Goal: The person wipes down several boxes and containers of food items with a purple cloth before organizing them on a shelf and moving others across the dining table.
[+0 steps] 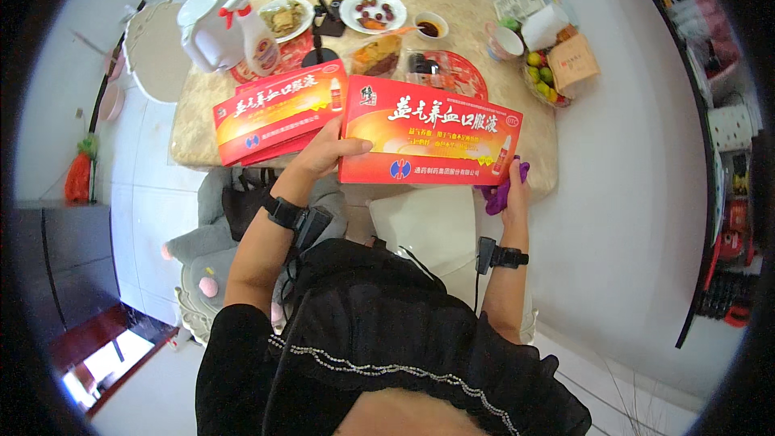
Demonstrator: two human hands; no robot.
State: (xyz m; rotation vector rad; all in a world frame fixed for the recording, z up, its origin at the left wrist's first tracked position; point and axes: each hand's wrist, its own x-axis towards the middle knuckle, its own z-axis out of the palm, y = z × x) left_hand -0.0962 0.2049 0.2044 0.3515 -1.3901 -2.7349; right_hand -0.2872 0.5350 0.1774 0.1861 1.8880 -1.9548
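Observation:
My left hand (327,148) grips the left edge of a flat red and yellow medicine box (424,133), its thumb on the printed front. At the box's lower right corner is my right hand (516,188), with a purple cloth (499,194) bunched in it; its fingers are partly hidden behind the box. A similar red box (278,109) rests on a small stack of boxes at the table's near edge, left of the held one.
On the marble-patterned table (200,97) stand a white jug (212,36), a spray bottle (259,42), food plates (373,11), a sauce bowl (432,26), a cup (504,42) and a fruit basket (545,75). A pale chair (424,224) is in front of me.

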